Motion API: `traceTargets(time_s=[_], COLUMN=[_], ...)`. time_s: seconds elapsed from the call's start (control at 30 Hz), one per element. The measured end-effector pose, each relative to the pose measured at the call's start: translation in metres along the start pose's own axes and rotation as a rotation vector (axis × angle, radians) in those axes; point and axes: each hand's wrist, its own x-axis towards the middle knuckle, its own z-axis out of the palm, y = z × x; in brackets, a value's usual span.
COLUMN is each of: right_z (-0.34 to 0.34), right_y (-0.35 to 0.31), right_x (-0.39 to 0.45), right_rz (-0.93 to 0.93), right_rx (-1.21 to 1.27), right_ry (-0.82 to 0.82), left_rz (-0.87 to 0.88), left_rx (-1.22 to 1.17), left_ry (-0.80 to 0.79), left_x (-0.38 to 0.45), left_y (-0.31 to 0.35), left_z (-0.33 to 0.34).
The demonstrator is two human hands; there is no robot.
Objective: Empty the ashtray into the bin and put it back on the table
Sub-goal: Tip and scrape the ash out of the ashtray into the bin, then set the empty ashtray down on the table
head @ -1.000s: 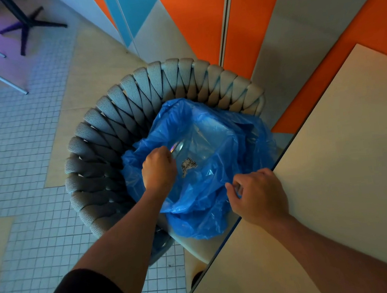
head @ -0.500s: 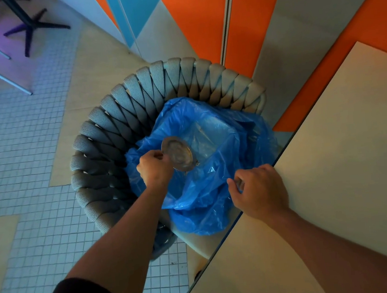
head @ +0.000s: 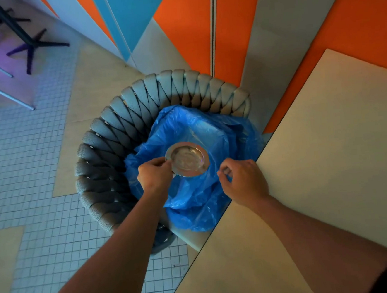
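Left hand [head: 154, 173] pinches the near-left rim of the round shiny metal ashtray [head: 187, 159]; bowl faces up, level, looks empty. Ashtray hangs over the mouth of the blue plastic bin liner [head: 192, 198], which sits in the grey woven rope chair [head: 108, 154]. Right hand [head: 243, 181] clenches a fold of the liner at its desk-side edge. The beige desk [head: 330, 156] lies to the right of the ashtray, just beside the liner; judged next move: carry rightward. Desk top bare where visible. Pale tiled floor [head: 19, 163] beyond the chair.
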Motion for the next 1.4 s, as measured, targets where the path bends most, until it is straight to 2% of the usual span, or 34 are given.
traceTargets(time_s=[0.13, 0.27, 0.4, 0.6, 1.07, 1.4], right_z=[-0.009, -0.019, -0.032, -0.050, -0.091, -0.110], right_y=[-0.006, -0.009, -0.002, 0.014, 0.056, 0.092], right_x=[0.001, -0.002, -0.012, -0.054, -0.186, -0.288], right_rz=[0.149, 0.298, 0.576, 0.748, 0.900, 1.033], right_rx=[0.287, 0.406, 0.623, 0.781, 0.775, 0.719], right_ry=[0.011, -0.012, -0.021, 0.047, 0.156, 0.227], left_rz=[-0.033, -0.048, -0.033, -0.049, -0.108, -0.081], left_rx=[-0.077, -0.116, -0.104, -0.091, 0.043, 0.214], left_ry=[-0.075, -0.156, -0.219, -0.318, -0.496, -0.608], left_x=[-0.018, -0.041, -0.064, -0.104, -0.210, -0.290], left_y=[0.002, 0.007, 0.010, 0.006, -0.036, -0.068], left_z=[0.003, 0.006, 0.008, 0.017, 0.046, 0.075])
